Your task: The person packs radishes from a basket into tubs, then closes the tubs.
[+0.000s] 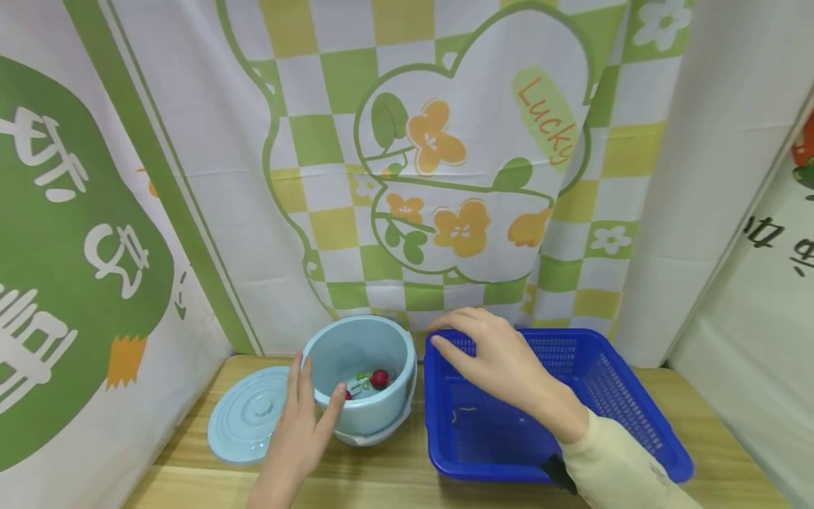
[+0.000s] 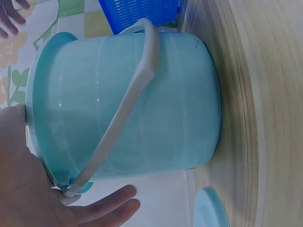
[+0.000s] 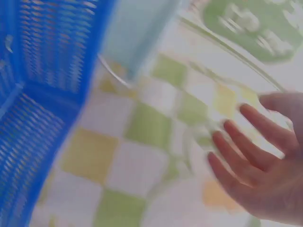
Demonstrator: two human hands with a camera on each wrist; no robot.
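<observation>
A light-blue bucket (image 1: 365,417) stands upright on the wooden table, with red radishes (image 1: 379,379) and green bits inside. My left hand (image 1: 299,428) rests against its near left rim, thumb at the edge and fingers extended along the outside. The left wrist view shows the bucket's grey handle (image 2: 124,106) hanging down across its side. Over the near left part of a blue plastic basket (image 1: 435,442), my right hand (image 1: 492,357) hovers with loosely bent fingers and nothing in them. In the right wrist view its fingers (image 3: 246,151) are spread apart.
A round light-blue lid (image 1: 248,413) lies on the table (image 1: 381,488) left of the bucket. Thin stem scraps (image 1: 467,409) lie in the basket. Something dark (image 1: 559,472) shows at the basket's near edge by the right sleeve. A printed curtain (image 1: 407,297) hangs behind everything.
</observation>
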